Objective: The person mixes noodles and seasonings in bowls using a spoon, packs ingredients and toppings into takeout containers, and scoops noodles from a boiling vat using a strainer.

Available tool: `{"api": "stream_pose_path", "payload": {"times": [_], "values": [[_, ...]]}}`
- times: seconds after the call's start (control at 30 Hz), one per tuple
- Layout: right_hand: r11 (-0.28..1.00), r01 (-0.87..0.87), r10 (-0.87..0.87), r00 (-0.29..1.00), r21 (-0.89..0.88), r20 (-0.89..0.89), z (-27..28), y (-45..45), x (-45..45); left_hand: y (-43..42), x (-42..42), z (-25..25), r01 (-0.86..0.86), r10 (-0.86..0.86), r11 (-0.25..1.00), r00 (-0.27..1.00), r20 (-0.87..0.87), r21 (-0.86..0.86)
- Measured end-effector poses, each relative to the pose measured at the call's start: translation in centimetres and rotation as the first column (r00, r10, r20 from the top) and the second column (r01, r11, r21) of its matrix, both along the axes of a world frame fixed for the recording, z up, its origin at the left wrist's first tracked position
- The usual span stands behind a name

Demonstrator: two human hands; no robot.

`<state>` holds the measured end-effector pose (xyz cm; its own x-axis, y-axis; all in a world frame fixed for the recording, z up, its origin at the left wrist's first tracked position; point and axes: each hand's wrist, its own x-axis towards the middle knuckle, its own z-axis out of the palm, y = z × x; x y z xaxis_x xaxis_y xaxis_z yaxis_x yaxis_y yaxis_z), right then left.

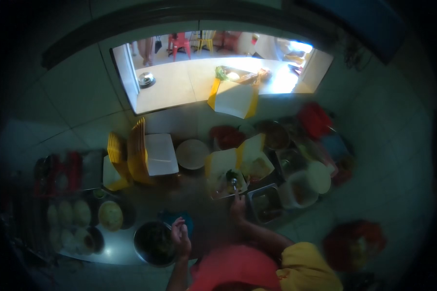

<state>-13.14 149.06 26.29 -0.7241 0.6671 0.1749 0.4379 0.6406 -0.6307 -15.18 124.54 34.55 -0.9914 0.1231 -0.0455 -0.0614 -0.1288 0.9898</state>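
Food work at a counter, seen from above. Right hand (238, 206) with fingers closed narrowly around the handle of a bright metal spoon (234, 183), its rounded head over dark green food (231, 173) in the near part of a yellow-and-white tray (222, 160); tray at centre right, close beside a similar second tray (260, 151). Left hand (180, 232) raised at the edge of a round bowl (136, 237), fingers loosely parted, apparently holding nothing; contact with the bowl impossible to tell. For good technique, as a judgement: keep the spoon head low, tip gently, work inward from the rim, and steady the tray with the free hand against sliding. Materials and shapes: spoon smooth and reflective; trays squarish, flat-faced and white with yellow margins, of plastic or card, uncertain; bowl apparently steel, with dark, perhaps leafy contents; to the right, a straight-walled, rectangular metal pan (260, 190); farther left, a pale round plate (193, 154) and a ridged stack of yellow-edged ware (138, 155). Spoon contents too dim to identify.
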Motion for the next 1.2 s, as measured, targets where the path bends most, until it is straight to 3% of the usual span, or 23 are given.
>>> {"api": "stream_pose_path", "payload": {"times": [0.13,0.23,0.33,0.4,0.53,0.73,0.83,0.9,0.93,0.97,1.0,1.03,1.1,1.2], "values": [[0.998,-0.019,0.016,0.998,-0.053,-0.06,1.5,-0.4,0.4,0.1,0.2,0.1,-0.003,0.002,0.998,1.0,-0.007,-0.061],[1.0,-0.008,0.007,1.0,0.004,0.03,1.4,-0.3,0.7,0.4,0.2,0.4,0.0,-0.001,0.999,1.0,-0.011,-0.036],[1.0,0.0,-0.001,0.997,-0.014,-0.071,1.0,0.0,0.4,0.3,0.2,-0.6,0.001,-0.001,0.998,1.0,-0.003,-0.055],[0.996,-0.033,0.034,0.999,-0.085,0.009,0.9,0.1,0.7,0.4,0.2,-0.4,0.011,-0.011,0.999,1.0,0.0,-0.037],[1.0,-0.014,0.013,0.998,-0.02,-0.064,0.9,0.3,0.4,0.9,0.1,-0.2,0.009,-0.009,1.0,1.0,0.003,-0.016],[0.993,0.024,-0.029,0.999,-0.115,-0.045,1.0,0.5,0.9,1.6,0.3,-0.1,0.029,-0.029,0.999,1.0,0.009,-0.03],[0.991,0.002,-0.02,0.991,-0.132,-0.129,1.1,1.2,0.0,2.4,0.6,-0.1,0.008,-0.005,0.999,0.999,0.052,-0.041],[0.995,-0.03,-0.013,0.896,-0.09,-0.444,0.1,1.9,-0.4,2.5,0.7,-0.3,0.013,-0.012,0.999,0.999,0.033,-0.046],[0.995,-0.033,-0.01,0.898,-0.09,-0.44,1.4,2.3,-0.3,2.7,0.6,-0.4,0.022,-0.022,0.999,1.0,0.007,-0.046],[0.786,0.04,-0.258,0.928,-0.617,-0.269,4.5,2.5,0.0,2.9,0.8,-0.3,0.02,-0.019,0.999,1.0,0.014,-0.047],[0.323,0.144,-0.378,0.926,-0.935,0.012,6.7,2.7,0.3,3.0,1.0,-0.1,0.008,-0.008,0.998,1.0,0.005,-0.061],[0.326,0.142,-0.374,0.927,-0.935,0.01,7.6,3.4,0.5,3.2,0.9,0.0,-0.006,0.005,0.997,1.0,-0.01,-0.074],[0.045,0.113,-0.424,0.902,-0.993,0.084,9.1,5.5,0.9,3.3,1.1,-0.8,-0.039,0.038,0.997,0.999,-0.018,-0.065],[-0.013,-0.029,-0.391,0.92,-1.0,-0.021,13.2,10.1,1.1,4.0,1.8,0.4,-0.113,0.112,0.988,0.994,-0.018,-0.101]]}}
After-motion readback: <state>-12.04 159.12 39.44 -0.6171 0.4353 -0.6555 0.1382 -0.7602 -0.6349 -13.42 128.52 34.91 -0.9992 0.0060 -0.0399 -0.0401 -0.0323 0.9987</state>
